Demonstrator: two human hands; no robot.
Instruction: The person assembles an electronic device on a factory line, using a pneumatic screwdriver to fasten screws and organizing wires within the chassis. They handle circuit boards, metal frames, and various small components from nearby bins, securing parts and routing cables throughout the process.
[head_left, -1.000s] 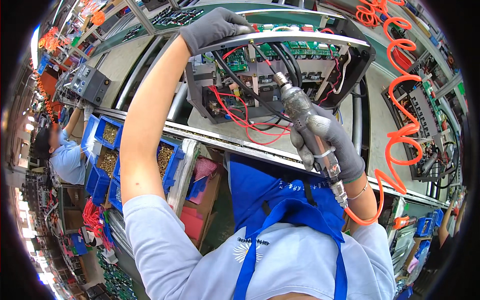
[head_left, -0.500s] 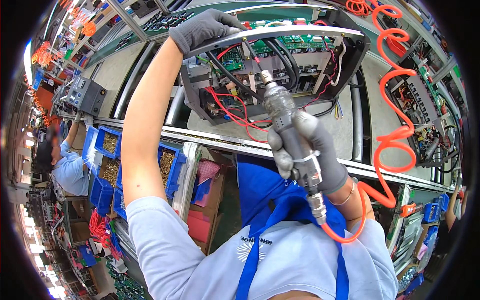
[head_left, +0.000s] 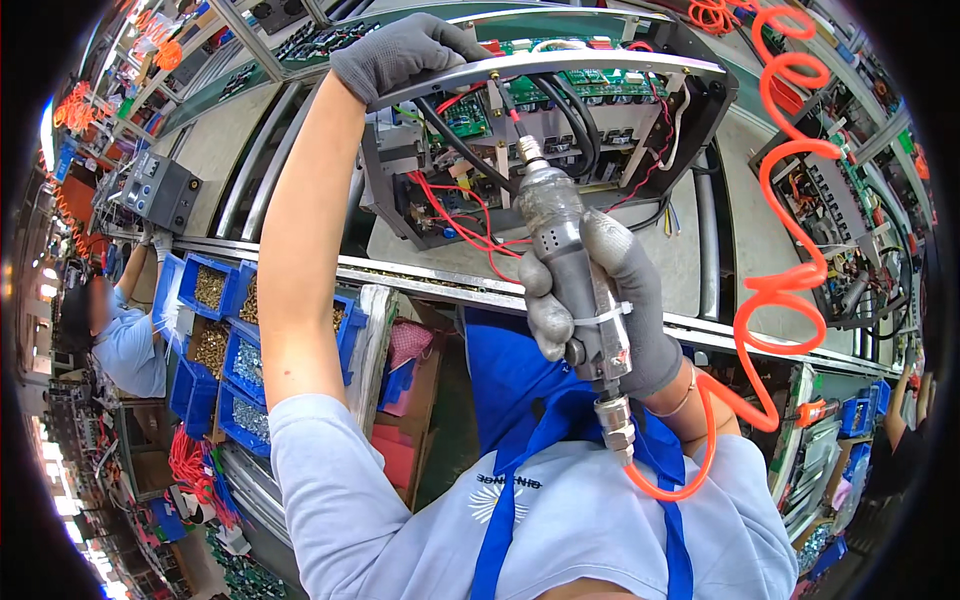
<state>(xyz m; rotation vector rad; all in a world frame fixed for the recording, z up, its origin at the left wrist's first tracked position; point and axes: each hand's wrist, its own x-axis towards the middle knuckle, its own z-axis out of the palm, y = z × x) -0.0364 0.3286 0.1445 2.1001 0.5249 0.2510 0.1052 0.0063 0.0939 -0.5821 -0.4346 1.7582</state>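
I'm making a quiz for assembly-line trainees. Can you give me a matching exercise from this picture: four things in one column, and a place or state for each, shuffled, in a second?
Things:
1. grey-gloved left hand
2. grey metal pneumatic screwdriver
3. coiled orange air hose
4. blue plastic bins of small parts

Places or states:
A. below the conveyor rail, at the left
B. gripped in the grey-gloved right hand
C. on the curved metal edge of the open chassis
D. hanging at the right, joined to the tool's base

Pairs: 1-C, 2-B, 3-D, 4-A

Screwdriver (head_left: 570,270): grey pneumatic tool, upright, tip up at the chassis, orange coiled hose at its base.
Chassis (head_left: 560,120): open metal frame, green boards, red and black wires, tilted on the bench.
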